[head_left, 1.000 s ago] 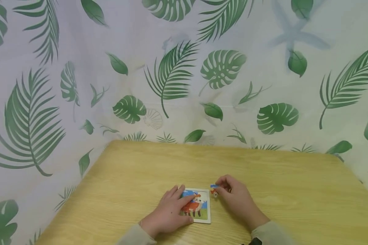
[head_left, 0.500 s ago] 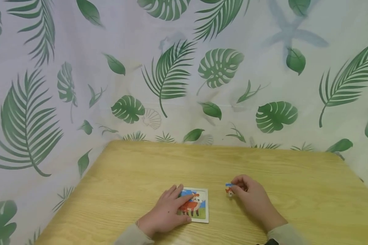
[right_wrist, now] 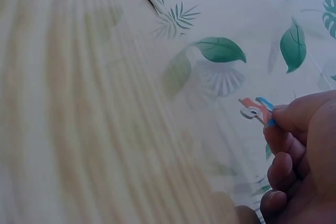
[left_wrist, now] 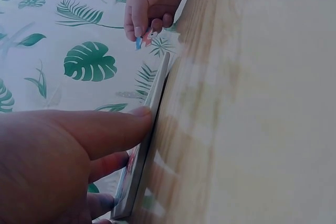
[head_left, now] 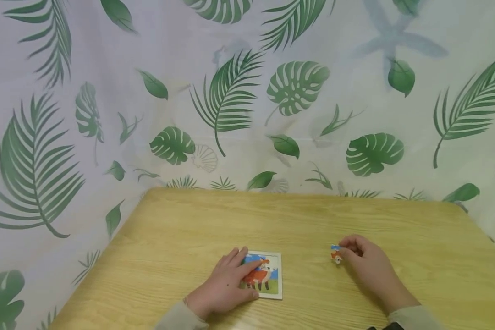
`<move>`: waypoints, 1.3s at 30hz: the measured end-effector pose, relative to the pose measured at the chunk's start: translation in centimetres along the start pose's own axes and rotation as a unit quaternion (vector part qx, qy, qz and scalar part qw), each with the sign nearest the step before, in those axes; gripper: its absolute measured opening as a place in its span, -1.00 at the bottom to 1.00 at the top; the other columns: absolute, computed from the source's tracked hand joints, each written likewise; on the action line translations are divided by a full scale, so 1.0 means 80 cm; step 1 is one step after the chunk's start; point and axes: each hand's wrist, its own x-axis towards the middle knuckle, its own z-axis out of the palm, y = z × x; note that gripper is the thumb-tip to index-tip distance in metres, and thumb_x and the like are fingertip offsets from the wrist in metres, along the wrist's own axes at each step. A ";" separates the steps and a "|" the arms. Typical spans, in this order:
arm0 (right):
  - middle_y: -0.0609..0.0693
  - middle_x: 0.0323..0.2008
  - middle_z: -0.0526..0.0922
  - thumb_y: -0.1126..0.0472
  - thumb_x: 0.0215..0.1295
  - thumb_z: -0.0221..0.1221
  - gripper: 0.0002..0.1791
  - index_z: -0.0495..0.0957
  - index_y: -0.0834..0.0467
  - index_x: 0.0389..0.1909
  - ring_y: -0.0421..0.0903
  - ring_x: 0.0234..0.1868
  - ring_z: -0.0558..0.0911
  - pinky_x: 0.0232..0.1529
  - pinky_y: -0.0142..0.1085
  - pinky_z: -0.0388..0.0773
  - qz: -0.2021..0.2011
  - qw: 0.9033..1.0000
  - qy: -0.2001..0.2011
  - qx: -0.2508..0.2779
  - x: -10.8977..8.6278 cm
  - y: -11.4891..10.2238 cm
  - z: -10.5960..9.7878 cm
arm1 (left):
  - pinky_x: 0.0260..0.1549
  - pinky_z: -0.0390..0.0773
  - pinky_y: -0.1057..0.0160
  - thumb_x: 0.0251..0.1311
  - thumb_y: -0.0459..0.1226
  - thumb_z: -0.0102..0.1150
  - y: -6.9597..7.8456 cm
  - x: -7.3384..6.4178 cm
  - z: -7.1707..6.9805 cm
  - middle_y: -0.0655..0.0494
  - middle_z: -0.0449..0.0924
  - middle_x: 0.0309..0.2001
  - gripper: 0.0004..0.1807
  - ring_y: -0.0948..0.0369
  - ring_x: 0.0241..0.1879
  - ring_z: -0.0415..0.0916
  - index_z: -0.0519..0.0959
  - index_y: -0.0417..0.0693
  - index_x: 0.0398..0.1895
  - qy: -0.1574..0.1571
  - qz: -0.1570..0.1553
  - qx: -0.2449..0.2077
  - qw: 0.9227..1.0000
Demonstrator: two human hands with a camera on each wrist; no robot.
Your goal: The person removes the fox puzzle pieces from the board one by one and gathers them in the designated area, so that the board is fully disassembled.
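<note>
A square jigsaw puzzle [head_left: 273,288] in a pale frame lies on the table, showing a red fox on grass under blue sky. At its upper right a patch of bare pale board shows. My left hand [head_left: 224,286] rests on its left side with the fingers spread; in the left wrist view the thumb [left_wrist: 126,127] lies along the frame's edge. Off to the right, my right hand [head_left: 369,263] pinches a small puzzle piece [head_left: 336,253] between thumb and fingertips. In the right wrist view this puzzle piece [right_wrist: 257,110] shows orange, blue and white, with an eye printed on it.
Both hands work over a wood-grain table [head_left: 189,220]. Behind it and along the left hangs a white cloth [head_left: 239,174] printed with green leaves. A dark band [head_left: 392,326] circles the right wrist at the bottom edge.
My right hand has carried the puzzle piece rightward, away from the puzzle's frame. The left hand stays in place on the puzzle.
</note>
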 end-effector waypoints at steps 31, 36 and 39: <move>-0.10 -0.23 0.69 0.13 0.49 0.14 -0.76 0.62 0.17 0.02 -0.09 -0.21 0.61 -0.26 -0.12 0.53 -0.034 0.989 -0.009 -0.143 0.008 0.026 -0.015 | 0.47 -0.19 -0.18 0.28 0.10 0.28 -0.005 0.000 -0.005 -0.08 -0.14 0.62 -0.21 -0.10 0.58 -0.28 0.26 0.30 0.56 -0.008 0.008 0.007 1.000; -0.08 -0.23 0.68 0.18 0.48 0.13 -0.79 0.62 0.18 -0.02 -0.08 -0.24 0.60 -0.28 -0.12 0.53 -0.039 0.986 -0.006 -0.159 0.009 0.022 -0.018 | 0.47 -0.18 -0.17 0.27 0.12 0.28 -0.003 0.001 -0.001 -0.04 -0.13 0.62 -0.21 -0.07 0.58 -0.27 0.27 0.34 0.55 -0.002 0.000 0.007 1.000; -0.08 -0.29 0.65 0.21 0.47 0.12 -0.82 0.61 0.19 -0.05 -0.12 -0.33 0.53 -0.33 -0.17 0.47 -0.041 0.985 -0.001 -0.169 0.009 0.020 -0.019 | 0.47 -0.17 -0.16 0.27 0.13 0.28 -0.002 0.002 0.000 -0.03 -0.13 0.62 -0.21 -0.06 0.59 -0.27 0.27 0.33 0.55 0.000 0.002 0.009 1.000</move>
